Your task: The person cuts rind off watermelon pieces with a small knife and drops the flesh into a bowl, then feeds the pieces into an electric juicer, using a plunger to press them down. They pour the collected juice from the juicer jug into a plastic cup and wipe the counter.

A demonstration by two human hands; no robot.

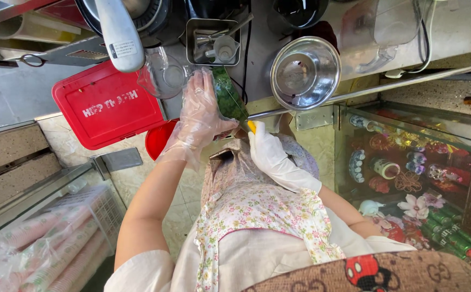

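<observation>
My left hand (198, 116), in a clear plastic glove, is closed around a dark green, glossy piece of produce (228, 96) and holds it over the front edge of the steel counter (257, 65). Just below it, my right hand (270, 154), in a white glove, grips a small tool with a yellow end (251, 126). The tool's tip touches the lower end of the green piece. I cannot make out what kind of tool it is. Both hands are close to my flowered apron (257, 211).
A steel bowl (306, 73) stands right of the hands. A glass cup (162, 75), a red lid (105, 105) and a red bowl (157, 138) lie to the left. A steel tub (214, 40) holds utensils. A glass case (408, 162) is right, stacked cups (41, 243) lower left.
</observation>
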